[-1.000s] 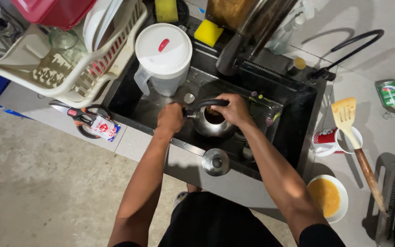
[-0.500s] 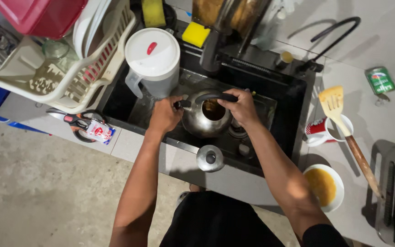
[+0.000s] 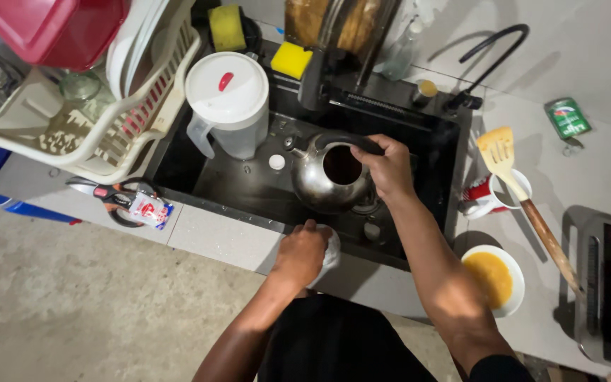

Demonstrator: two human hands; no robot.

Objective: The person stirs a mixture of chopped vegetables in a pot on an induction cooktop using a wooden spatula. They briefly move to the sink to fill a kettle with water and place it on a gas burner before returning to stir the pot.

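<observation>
The left hand [image 3: 304, 252] has left the kettle and dropped to the sink's near rim, where its grip closes over the metal lid [image 3: 328, 253]. Beyond it, the right hand [image 3: 388, 167] clasps the handle of the open steel kettle [image 3: 328, 177] inside the dark sink [image 3: 249, 185]. Farther back stands a white pitcher [image 3: 228, 106].

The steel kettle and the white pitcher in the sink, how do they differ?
The steel kettle is shiny, squat and open, lid off; the white pitcher is matte plastic, taller and lidded. The right hand grips the kettle's handle; nothing touches the pitcher. Both stand in the dark sink.
</observation>
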